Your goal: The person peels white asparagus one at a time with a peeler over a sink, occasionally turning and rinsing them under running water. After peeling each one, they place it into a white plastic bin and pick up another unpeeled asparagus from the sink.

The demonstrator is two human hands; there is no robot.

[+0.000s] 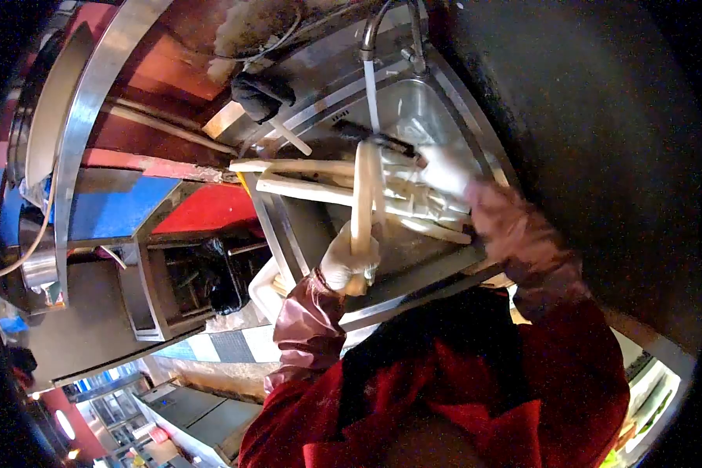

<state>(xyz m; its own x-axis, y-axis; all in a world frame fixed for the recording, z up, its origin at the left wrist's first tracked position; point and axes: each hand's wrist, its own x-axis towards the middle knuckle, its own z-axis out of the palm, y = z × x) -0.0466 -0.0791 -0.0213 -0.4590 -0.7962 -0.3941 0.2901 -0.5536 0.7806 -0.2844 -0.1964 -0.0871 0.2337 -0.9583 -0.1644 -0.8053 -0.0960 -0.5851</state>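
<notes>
My left hand [349,261], in a pale glove, is closed round a long pale stalk [363,199] that points up toward the tap. Water [371,97] runs from the curved tap [372,35] onto its upper end. My right hand [444,170], gloved and smeared by motion, grips a dark, narrow tool [386,142] close to the stalk's tip. What the tool is cannot be made out. More pale stalks [312,187] lie across the steel sink [476,117], and light strips [421,195] are in the basin behind the held stalk.
A dark cloth [261,95] sits on the sink's left edge. Left of the sink are a blue panel [121,204], a red panel [210,209] and a black bag [228,277]. A dark wall [585,117] rises on the right. A white container [265,290] is beside my left arm.
</notes>
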